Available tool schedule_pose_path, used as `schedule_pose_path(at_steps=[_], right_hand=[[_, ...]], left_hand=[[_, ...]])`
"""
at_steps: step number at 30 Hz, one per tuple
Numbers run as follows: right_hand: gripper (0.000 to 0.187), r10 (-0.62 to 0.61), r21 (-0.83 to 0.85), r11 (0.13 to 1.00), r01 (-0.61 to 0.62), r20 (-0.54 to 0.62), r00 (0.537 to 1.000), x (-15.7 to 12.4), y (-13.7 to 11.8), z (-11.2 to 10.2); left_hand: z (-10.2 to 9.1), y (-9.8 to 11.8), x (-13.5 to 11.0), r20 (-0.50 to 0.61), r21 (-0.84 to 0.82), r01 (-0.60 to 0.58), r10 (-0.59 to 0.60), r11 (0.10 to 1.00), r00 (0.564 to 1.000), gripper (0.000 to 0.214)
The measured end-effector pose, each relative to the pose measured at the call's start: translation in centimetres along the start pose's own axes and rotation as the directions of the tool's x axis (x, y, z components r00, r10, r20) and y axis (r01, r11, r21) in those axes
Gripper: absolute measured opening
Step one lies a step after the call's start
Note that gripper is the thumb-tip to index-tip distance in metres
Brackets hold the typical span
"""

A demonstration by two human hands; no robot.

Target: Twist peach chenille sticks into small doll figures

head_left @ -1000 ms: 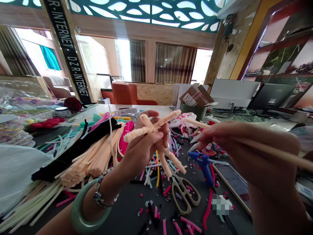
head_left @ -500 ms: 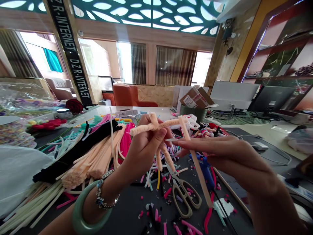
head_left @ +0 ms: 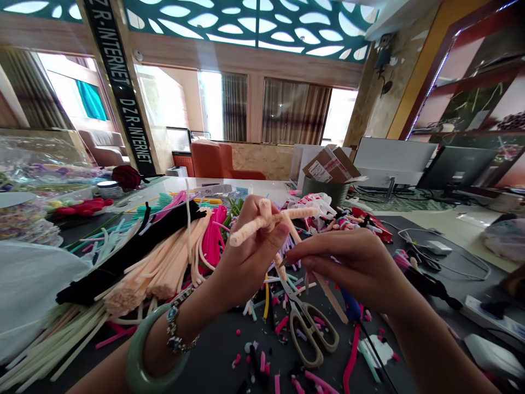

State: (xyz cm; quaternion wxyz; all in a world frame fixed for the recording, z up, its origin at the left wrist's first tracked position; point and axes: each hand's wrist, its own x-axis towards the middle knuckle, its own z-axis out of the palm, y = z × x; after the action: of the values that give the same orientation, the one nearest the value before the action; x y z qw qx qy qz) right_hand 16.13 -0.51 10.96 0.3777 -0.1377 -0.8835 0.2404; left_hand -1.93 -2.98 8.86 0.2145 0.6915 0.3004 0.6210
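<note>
Bright daylight is let in by the rear glass windows [head_left: 211,104], blown out white; frame edges are bowed; left hand [head_left: 246,260] and right hand [head_left: 348,262] are sharp.

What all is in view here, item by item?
Pipe-cleaner figure: one, peach, in the left hand
Wooden stick: one, pale, beside the right hand
Scissors: one pair, gold-coloured handles, on the table below the hands
Glue gun: one, blue, partly behind the right hand
Peach pipe cleaners: one bundle, left of the hands
Black pipe cleaners: one bundle, beside the peach
Cardboard box: one, brown, far back
Armchair: one, orange, far back
Jade bangle: one, green, left wrist
Left hand: one, gripping the figure
Right hand: one, beside the figure
</note>
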Motion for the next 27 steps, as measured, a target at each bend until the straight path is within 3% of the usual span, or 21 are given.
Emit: schedule_pose_path(at_steps=[6,16,27], right_hand=[[0.014,0.043,0.055,0.997,-0.045,0.031,0.999,0.2,0.5,0.8],[0.015,0.046,0.034,0.998,-0.048,0.058,0.997,0.2,1.0,1.6],[0.016,0.043,0.016,0.999,-0.045,0.082,0.996,0.4,0.8,2.0]], left_hand=[[0.1,0.0,0.1,-0.019,0.062,-0.066,0.067,0.996,0.998,0.002],[0.3,-0.2,0.1,-0.078,0.162,-0.063,0.076,0.985,0.994,0.009],[0.7,-0.2,-0.1,-0.098,0.159,0.008,0.007,0.987,0.995,0.013]])
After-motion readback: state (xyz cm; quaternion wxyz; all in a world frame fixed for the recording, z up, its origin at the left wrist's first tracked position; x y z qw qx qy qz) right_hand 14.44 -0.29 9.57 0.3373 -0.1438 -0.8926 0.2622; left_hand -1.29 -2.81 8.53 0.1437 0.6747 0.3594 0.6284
